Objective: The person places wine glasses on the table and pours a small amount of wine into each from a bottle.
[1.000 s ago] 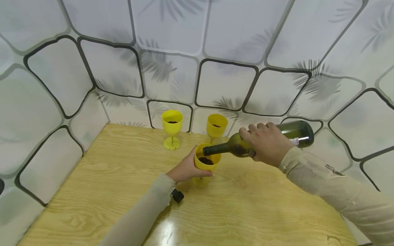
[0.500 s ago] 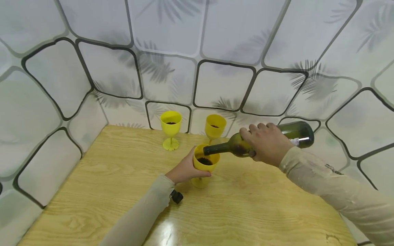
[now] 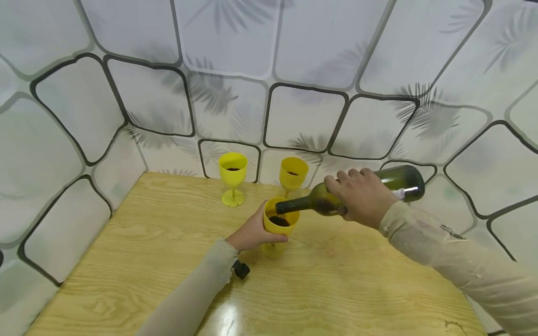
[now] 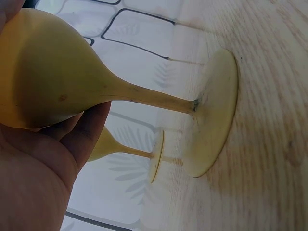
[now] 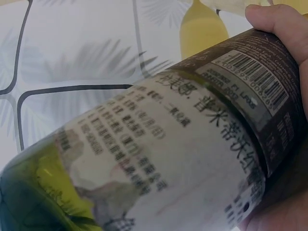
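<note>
My left hand grips the bowl of a yellow goblet, with dark liquid inside. In the left wrist view the goblet's foot meets the wooden tabletop. My right hand grips a green wine bottle by its body, tilted with its neck down to the left. The bottle's mouth sits just inside the goblet's rim; I cannot make out a stream. Printed labels cover the bottle in the right wrist view, where fingers wrap it.
Two more yellow goblets, one at the back left and one just behind the held goblet, hold dark liquid. The wooden table ends at a patterned wall. A black device is on my left wrist.
The thin dark stream at the bottle's mouth a second ago no longer shows. The bottle and right hand have shifted very slightly left. Both grips are the same.
</note>
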### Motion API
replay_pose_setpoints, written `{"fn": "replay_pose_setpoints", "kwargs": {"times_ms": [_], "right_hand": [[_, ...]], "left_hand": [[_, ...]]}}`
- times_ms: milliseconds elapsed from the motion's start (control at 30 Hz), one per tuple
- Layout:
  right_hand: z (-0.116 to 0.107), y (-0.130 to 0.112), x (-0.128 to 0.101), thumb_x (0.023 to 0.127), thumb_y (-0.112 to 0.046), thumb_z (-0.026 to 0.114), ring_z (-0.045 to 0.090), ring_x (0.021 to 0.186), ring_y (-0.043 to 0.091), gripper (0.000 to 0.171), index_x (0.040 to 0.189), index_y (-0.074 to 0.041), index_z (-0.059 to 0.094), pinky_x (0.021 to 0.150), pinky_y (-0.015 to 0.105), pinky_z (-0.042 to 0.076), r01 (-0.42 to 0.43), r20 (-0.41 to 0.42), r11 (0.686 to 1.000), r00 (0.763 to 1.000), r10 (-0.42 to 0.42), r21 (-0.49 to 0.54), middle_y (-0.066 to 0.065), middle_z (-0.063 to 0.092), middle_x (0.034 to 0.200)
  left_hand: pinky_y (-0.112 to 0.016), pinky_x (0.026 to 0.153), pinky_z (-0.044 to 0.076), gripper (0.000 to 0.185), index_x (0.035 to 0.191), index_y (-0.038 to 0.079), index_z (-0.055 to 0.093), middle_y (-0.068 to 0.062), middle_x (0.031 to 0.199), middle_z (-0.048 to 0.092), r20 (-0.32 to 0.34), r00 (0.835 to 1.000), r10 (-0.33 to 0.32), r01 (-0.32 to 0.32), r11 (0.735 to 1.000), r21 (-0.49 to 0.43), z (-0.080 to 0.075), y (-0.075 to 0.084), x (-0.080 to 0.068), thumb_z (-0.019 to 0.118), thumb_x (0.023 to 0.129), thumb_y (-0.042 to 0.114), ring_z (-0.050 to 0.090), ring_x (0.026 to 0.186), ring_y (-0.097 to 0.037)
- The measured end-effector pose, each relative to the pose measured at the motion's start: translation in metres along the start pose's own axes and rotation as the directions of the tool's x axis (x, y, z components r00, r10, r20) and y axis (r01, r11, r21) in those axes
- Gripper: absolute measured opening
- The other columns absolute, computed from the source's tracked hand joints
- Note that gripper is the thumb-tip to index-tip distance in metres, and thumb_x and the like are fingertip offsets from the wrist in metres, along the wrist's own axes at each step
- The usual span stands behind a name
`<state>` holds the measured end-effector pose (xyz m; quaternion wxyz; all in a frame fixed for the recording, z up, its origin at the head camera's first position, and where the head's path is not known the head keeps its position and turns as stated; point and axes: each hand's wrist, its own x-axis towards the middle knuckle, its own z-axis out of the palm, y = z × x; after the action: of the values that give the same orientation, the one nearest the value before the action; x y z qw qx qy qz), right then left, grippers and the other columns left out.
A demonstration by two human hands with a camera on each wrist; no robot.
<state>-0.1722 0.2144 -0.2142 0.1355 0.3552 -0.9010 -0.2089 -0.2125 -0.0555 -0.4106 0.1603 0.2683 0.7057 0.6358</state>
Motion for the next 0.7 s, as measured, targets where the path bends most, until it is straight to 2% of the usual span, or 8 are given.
{"fn": "replay_pose_setpoints", "kwargs": {"times_ms": [267,500,700], "right_hand": [[-0.0032,-0.0011,0.0012,0.065,-0.027,0.095,0.06,0.071,0.029,0.063,0.106,-0.008,0.051,0.068,0.047,0.055,-0.004,0.019,1.0,1.0,0.004,-0.012,0.007,0.057,0.084],[-0.0026,0.0004,-0.0002,0.063,-0.029,0.097,0.061,0.073,0.031,0.068,0.109,-0.007,0.051,0.069,0.048,0.055,0.0,0.009,0.999,1.0,0.0,-0.036,0.009,0.058,0.086],[-0.0027,0.0021,0.0002,0.063,-0.029,0.096,0.061,0.071,0.031,0.067,0.108,-0.007,0.051,0.067,0.047,0.054,0.003,-0.007,0.999,1.0,-0.004,-0.048,0.01,0.058,0.085]], "left_hand": [[-0.045,0.106,0.046,0.084,0.147,0.025,0.035,-0.002,0.132,0.061,0.003,1.0,-0.01,0.01,1.0,-0.018,0.0001,0.0007,0.0002,0.089,0.083,0.016,0.06,0.12,-0.021],[-0.046,0.107,0.045,0.088,0.148,0.026,0.034,-0.002,0.132,0.06,0.0,1.0,-0.024,0.024,1.0,-0.014,0.0,-0.0009,0.0003,0.091,0.082,0.022,0.06,0.12,-0.02],[-0.047,0.107,0.045,0.085,0.148,0.025,0.033,-0.002,0.132,0.06,-0.003,1.0,-0.024,0.024,1.0,-0.018,0.0005,-0.0004,0.0,0.087,0.084,0.012,0.059,0.121,-0.022]]}}
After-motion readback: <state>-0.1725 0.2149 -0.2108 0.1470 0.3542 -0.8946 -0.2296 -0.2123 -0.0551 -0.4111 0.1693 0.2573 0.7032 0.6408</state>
